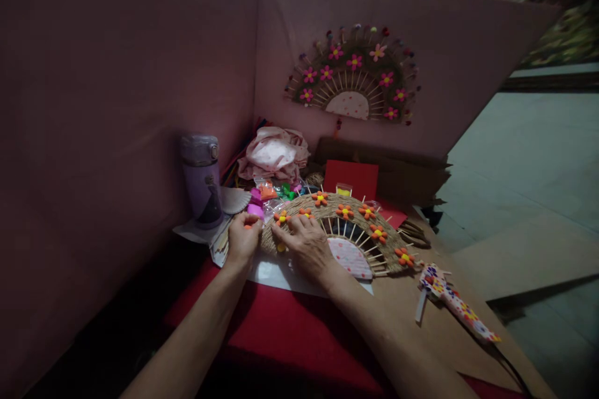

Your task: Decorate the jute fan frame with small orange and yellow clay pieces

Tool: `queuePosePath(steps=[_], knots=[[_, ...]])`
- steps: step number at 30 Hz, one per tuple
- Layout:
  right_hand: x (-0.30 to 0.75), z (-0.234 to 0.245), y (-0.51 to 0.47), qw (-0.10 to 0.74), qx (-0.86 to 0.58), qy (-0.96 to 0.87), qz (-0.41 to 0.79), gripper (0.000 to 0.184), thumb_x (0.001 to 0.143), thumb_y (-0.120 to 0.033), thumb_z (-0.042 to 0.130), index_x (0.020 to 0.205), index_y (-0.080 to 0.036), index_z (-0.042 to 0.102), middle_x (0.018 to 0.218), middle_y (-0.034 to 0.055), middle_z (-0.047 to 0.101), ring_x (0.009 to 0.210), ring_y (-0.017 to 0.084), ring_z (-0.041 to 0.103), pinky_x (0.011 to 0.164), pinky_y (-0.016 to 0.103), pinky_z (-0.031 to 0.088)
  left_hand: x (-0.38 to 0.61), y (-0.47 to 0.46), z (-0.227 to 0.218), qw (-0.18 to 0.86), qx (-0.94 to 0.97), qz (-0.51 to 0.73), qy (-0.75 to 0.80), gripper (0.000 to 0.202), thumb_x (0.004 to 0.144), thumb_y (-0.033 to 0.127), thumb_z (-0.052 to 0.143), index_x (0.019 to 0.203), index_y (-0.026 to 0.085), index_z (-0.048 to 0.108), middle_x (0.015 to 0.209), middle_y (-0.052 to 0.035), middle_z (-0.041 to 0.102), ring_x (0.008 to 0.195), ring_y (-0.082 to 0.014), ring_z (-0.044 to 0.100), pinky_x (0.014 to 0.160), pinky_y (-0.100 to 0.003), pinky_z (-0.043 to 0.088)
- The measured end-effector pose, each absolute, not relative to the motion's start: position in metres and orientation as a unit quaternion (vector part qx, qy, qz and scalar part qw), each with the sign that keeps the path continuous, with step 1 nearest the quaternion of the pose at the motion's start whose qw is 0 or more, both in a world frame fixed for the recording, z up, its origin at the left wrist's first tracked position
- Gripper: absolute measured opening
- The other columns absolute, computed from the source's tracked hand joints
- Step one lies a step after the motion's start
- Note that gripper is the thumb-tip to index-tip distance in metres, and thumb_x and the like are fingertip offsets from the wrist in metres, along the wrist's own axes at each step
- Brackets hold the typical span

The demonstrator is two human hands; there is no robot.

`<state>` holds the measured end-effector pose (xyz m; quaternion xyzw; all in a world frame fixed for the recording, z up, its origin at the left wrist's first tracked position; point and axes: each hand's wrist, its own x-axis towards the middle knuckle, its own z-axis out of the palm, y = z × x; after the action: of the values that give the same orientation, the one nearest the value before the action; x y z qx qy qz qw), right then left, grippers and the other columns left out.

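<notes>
A fan-shaped craft [365,224] of twine and thin sticks lies before me, with orange flowers with yellow centres along its arch. A dotted white half-circle [350,258] forms its base. My right hand [306,242] rests over the fan's left part, fingers extended and touching the twine; it covers some of the arch. Just beyond the fan's left end, my left hand [243,242] is closed in a pinch. A small orange piece [249,225] shows at its fingertips, probably modelling clay. Part of a yellow spot [281,247] shows beneath my right fingers.
A purple bottle [202,184] stands at the left, near a white scalloped piece [235,201]. Behind the fan are bundled pink cloth [275,153], clay packets [267,189] and red card [350,178]. A decorated glue gun [456,300] lies right. A second fan [355,78] hangs on the panel.
</notes>
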<state>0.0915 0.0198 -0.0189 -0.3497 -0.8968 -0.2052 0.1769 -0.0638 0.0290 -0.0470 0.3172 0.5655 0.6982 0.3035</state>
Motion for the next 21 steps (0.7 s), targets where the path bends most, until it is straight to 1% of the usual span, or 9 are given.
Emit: queuePosePath(steps=[2,7,9,12,16,21], knots=[[0.092,-0.019,0.019,0.179,-0.352,-0.896,-0.203,0.040,0.088,-0.019,0.046,0.127,-0.027,0.049,0.101,0.0111,0.054,0.087,0.024,0.042,0.074,0.036,0.033,-0.064,0.029,-0.048,0.311,0.325,0.693,0.564,0.015,0.049,0.019,0.069,0.061,0.016,0.062,0.056,0.0007,0.059,0.057,-0.0156,0.056,0.057,-0.026,0.044],[0.093,-0.020,0.020,0.177,-0.360,-0.893,-0.202,0.043,0.086,-0.020,0.049,0.129,-0.025,0.048,0.101,0.0120,0.054,0.087,0.024,0.042,0.073,0.036,0.032,-0.064,0.029,-0.048,0.321,0.334,0.686,0.561,0.015,0.050,0.020,0.068,0.062,0.016,0.062,0.056,0.0012,0.058,0.056,-0.0151,0.055,0.056,-0.026,0.044],[0.094,-0.020,0.021,0.182,-0.364,-0.894,-0.186,0.045,0.085,-0.021,0.051,0.130,-0.025,0.048,0.100,0.0115,0.053,0.085,0.023,0.043,0.071,0.034,0.032,-0.064,0.029,-0.048,0.321,0.335,0.686,0.561,0.015,0.050,0.020,0.068,0.062,0.016,0.062,0.056,0.0012,0.058,0.056,-0.0150,0.055,0.056,-0.025,0.044],[0.097,-0.023,0.021,0.200,-0.352,-0.898,-0.174,0.048,0.083,-0.018,0.052,0.130,-0.027,0.047,0.097,0.0102,0.053,0.084,0.022,0.043,0.071,0.033,0.032,-0.064,0.029,-0.048,0.320,0.336,0.685,0.561,0.014,0.050,0.021,0.067,0.062,0.016,0.063,0.056,0.0011,0.058,0.056,-0.0149,0.055,0.056,-0.025,0.043],[0.102,-0.029,0.021,0.236,-0.362,-0.885,-0.169,0.043,0.084,-0.014,0.049,0.126,-0.024,0.053,0.090,0.0089,0.053,0.081,0.021,0.042,0.068,0.032,0.032,-0.065,0.030,-0.050,0.317,0.337,0.685,0.562,0.014,0.051,0.020,0.067,0.063,0.016,0.063,0.056,0.0011,0.058,0.056,-0.0146,0.054,0.056,-0.025,0.043],[0.103,-0.031,0.023,0.224,-0.347,-0.891,-0.189,0.039,0.086,-0.019,0.050,0.124,-0.023,0.054,0.094,0.0104,0.054,0.083,0.022,0.042,0.070,0.033,0.033,-0.065,0.031,-0.052,0.310,0.342,0.685,0.563,0.014,0.051,0.020,0.067,0.063,0.015,0.062,0.056,0.0015,0.058,0.055,-0.0138,0.054,0.056,-0.025,0.043]])
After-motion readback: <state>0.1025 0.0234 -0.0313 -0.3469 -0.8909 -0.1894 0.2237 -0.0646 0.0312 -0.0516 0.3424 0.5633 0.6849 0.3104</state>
